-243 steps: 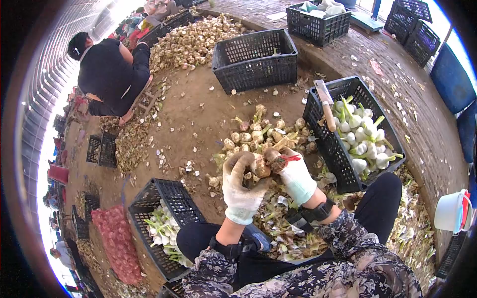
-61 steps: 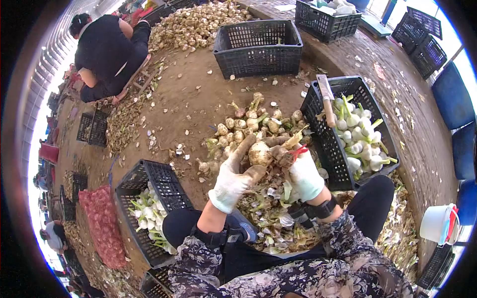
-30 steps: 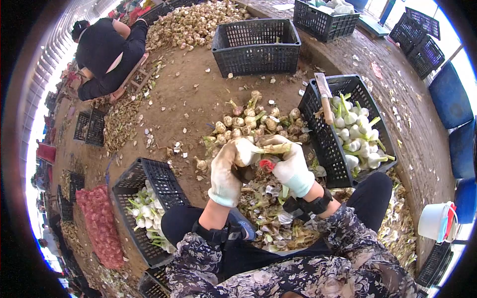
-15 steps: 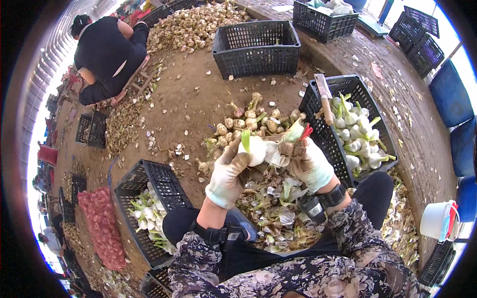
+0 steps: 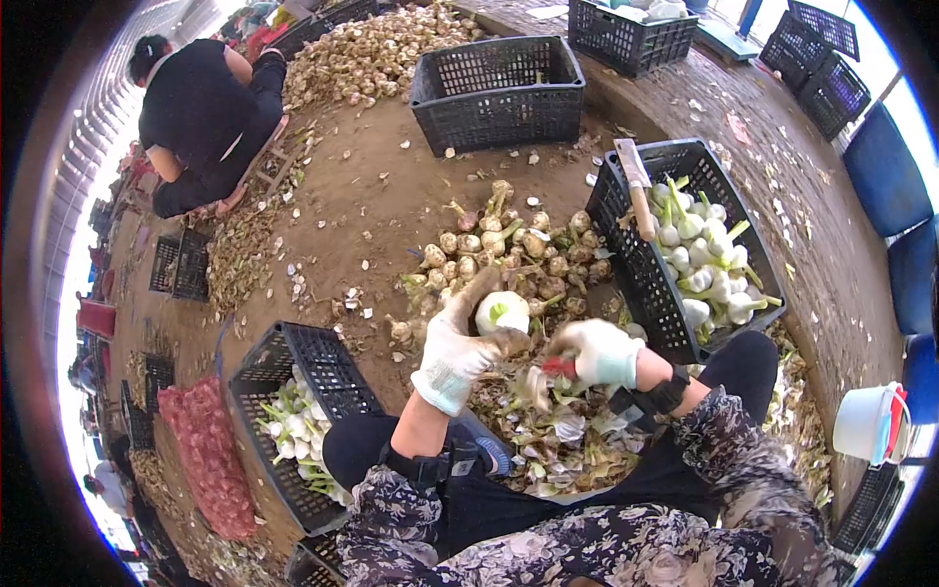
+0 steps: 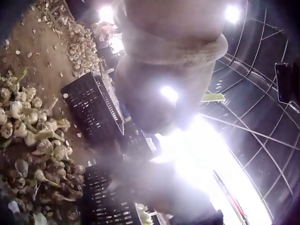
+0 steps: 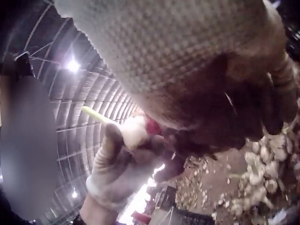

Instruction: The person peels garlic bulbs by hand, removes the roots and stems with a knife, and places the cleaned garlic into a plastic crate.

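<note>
A peeled white garlic bulb [image 5: 502,313] with a cut green stem sits in my gloved left hand [image 5: 460,347], gripped between thumb and fingers. Just to its right, my gloved right hand [image 5: 599,354] has curled fingers, with a red strip [image 5: 559,367] at them. A blurred, pale piece of garlic skin [image 5: 535,387] hangs at its fingertips, apart from the bulb. In the right wrist view the same bulb [image 7: 134,131] shows its stem pointing up left. Unpeeled garlic bulbs [image 5: 533,256] lie heaped on the ground beyond the hands, above loose peelings [image 5: 558,440].
A cleaver [image 5: 636,186] lies across the rim of a black crate [image 5: 626,269] of white garlic at right. Another crate [image 5: 337,367] of garlic stands at left, beside a red net sack [image 5: 207,460]. One more crate [image 5: 499,122] stands ahead; a person [image 5: 201,117] crouches far left.
The brown outer skin has come off the bulb, leaving it white. My right hand has pulled away from the bulb, down and toward me, while the left keeps its grip.
</note>
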Demonstrator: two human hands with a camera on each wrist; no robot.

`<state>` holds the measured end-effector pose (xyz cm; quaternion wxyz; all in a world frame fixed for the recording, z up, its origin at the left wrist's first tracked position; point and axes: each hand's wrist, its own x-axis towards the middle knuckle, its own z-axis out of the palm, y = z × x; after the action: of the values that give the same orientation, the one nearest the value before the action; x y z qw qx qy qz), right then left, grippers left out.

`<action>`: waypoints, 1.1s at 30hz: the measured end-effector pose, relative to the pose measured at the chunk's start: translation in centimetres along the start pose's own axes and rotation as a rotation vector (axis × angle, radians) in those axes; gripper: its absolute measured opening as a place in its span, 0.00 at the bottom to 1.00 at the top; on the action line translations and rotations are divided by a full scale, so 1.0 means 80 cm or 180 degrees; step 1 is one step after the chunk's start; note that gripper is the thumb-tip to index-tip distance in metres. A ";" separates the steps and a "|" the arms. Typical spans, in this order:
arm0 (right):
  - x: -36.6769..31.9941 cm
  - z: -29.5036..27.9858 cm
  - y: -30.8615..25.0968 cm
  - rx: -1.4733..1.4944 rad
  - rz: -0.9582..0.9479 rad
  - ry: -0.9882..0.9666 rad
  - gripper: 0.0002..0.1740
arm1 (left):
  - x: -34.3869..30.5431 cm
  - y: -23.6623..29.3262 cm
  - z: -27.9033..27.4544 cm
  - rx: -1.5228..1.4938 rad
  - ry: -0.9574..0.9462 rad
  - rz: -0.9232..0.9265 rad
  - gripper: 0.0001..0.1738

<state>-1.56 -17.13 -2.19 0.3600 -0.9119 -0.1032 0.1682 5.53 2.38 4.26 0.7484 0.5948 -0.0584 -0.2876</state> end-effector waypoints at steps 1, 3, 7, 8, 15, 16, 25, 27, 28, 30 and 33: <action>0.003 -0.013 -0.014 0.0805 0.0366 0.0495 0.20 | 0.001 -0.003 0.000 0.0367 0.0105 0.0248 0.46; 0.025 -0.016 -0.021 0.2556 0.0385 0.1436 0.23 | 0.003 -0.010 -0.004 0.0684 0.0178 0.0427 0.47; 0.023 -0.058 -0.075 0.1633 0.0325 0.0958 0.21 | -0.005 0.005 0.003 0.0651 -0.0053 -0.0112 0.41; 0.015 -0.076 -0.080 0.2104 0.0397 0.0574 0.21 | -0.006 0.007 0.004 0.0656 -0.0068 -0.0108 0.41; 0.005 -0.051 -0.082 0.0935 0.0028 0.1473 0.13 | 0.008 -0.028 -0.013 0.1720 0.0002 0.0641 0.42; 0.009 -0.046 -0.073 0.0712 -0.0008 0.1364 0.12 | 0.005 -0.021 -0.010 0.1727 -0.0010 0.0645 0.42; 0.007 -0.046 -0.076 0.3356 0.0577 0.1007 0.14 | 0.001 -0.005 0.000 0.0034 0.0251 0.0124 0.42; 0.016 -0.022 -0.066 0.2668 0.0183 0.1423 0.13 | 0.000 -0.002 0.001 0.0043 0.0263 0.0204 0.41; 0.017 -0.024 -0.068 0.2778 0.0107 0.1339 0.13 | -0.004 0.006 0.002 0.0173 0.0197 0.0114 0.41; 0.008 -0.042 -0.073 0.3043 0.0607 0.1114 0.10 | -0.010 0.012 -0.001 0.0306 0.0139 0.0010 0.41; 0.017 -0.022 -0.027 0.4596 0.0045 0.1387 0.11 | -0.010 0.000 -0.006 -0.0212 -0.0550 -0.0030 0.42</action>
<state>0.19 -16.21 0.19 0.8794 -0.4626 0.1120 0.0122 5.12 3.20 4.34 0.7585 0.5429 -0.1103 -0.3431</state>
